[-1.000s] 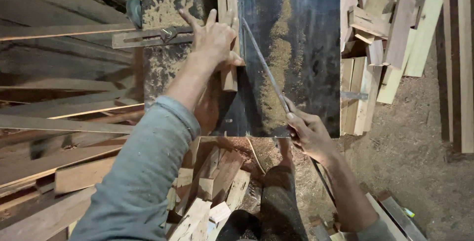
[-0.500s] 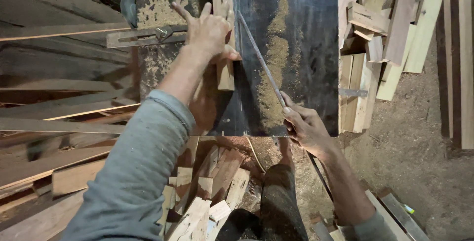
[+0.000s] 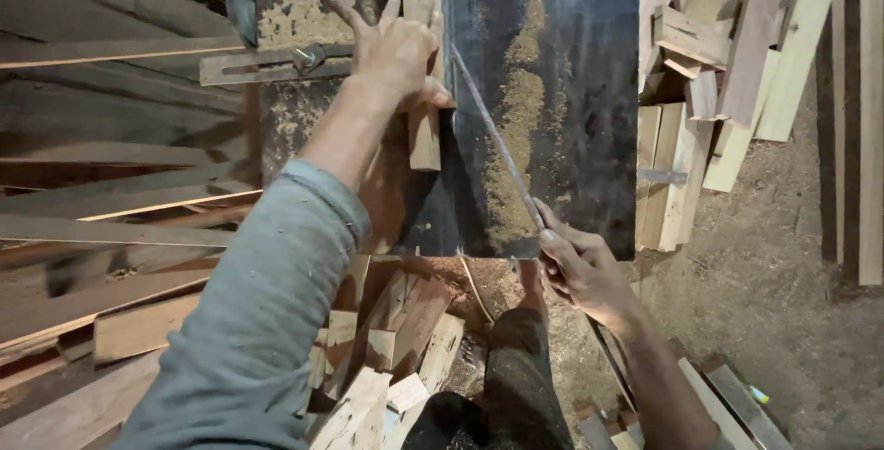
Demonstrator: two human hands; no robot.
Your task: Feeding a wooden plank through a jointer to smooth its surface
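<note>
Left hand (image 3: 394,49) slid up wood strip (image 3: 424,132) (offcuts (image 3: 387,349) below).

— What's this person wearing, from where you stand?

— A grey-green long sleeve (image 3: 267,321) on the left arm, soft cloth, creased, with the cuff pushed up short of the wrist. The left hand (image 3: 391,49) is bare: no glove, no ring that I can make out.

— And the other side?

— The right forearm (image 3: 658,376) is bare as far as I can see it, and the right hand (image 3: 580,270) is ungloved too. Lower down, dark trousers (image 3: 520,385), dusty.
</note>
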